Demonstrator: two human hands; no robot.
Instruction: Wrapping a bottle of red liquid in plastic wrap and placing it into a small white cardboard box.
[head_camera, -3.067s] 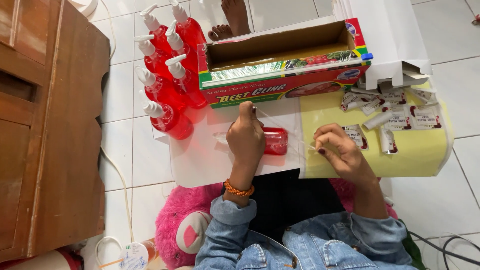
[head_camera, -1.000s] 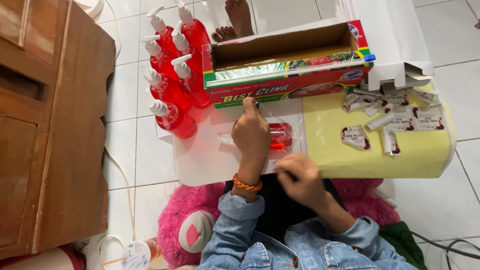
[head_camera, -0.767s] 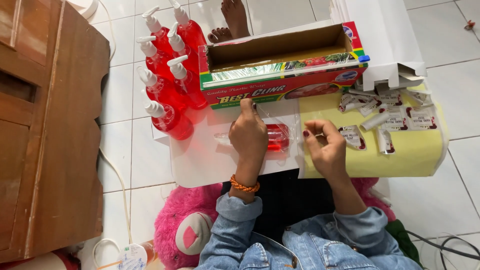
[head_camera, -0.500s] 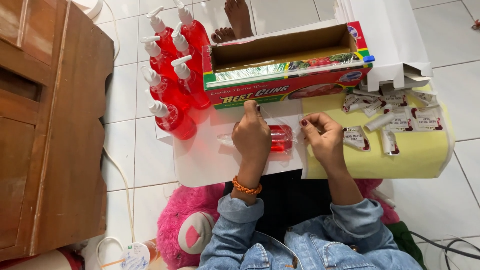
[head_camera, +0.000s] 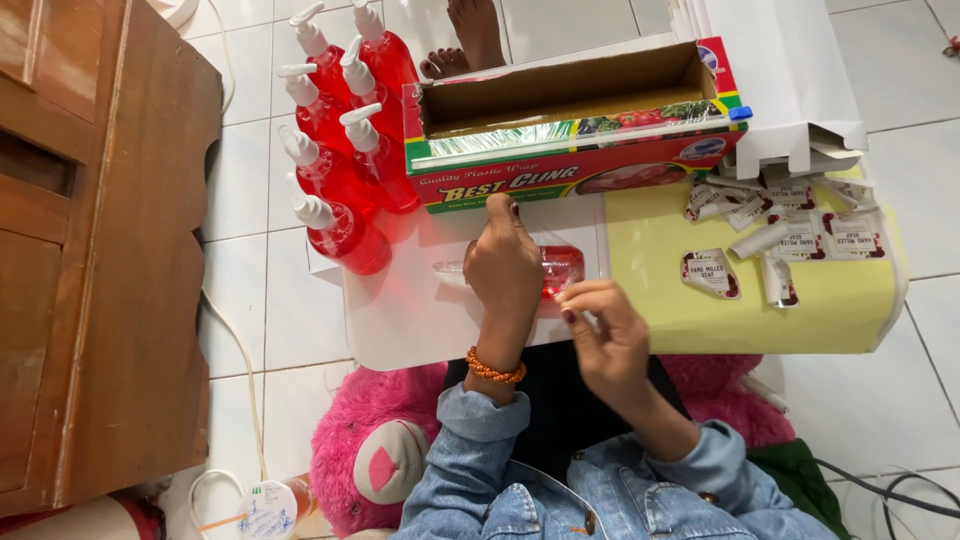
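A small red bottle (head_camera: 561, 268) lies on its side on a white board (head_camera: 400, 310), with clear plastic film around it. My left hand (head_camera: 503, 265) presses down on the bottle's middle, an orange bead bracelet on the wrist. My right hand (head_camera: 608, 330) sits just below the bottle's right end, its fingertips pinching the film's edge. Behind the bottle stands an open cling-film box (head_camera: 575, 130) with the roll showing along its front.
Several red pump bottles (head_camera: 340, 150) stand at the board's far left. Small labels (head_camera: 780, 225) lie scattered on a yellow sheet (head_camera: 700, 320) to the right. A wooden cabinet (head_camera: 90, 250) is at left, a pink plush toy (head_camera: 385, 450) near my lap, another person's foot (head_camera: 470, 40) beyond the box.
My right hand went to my lap, came back up beside the bottle's right end, and now sits lower, pinching the film. My left hand has stayed on the bottle.
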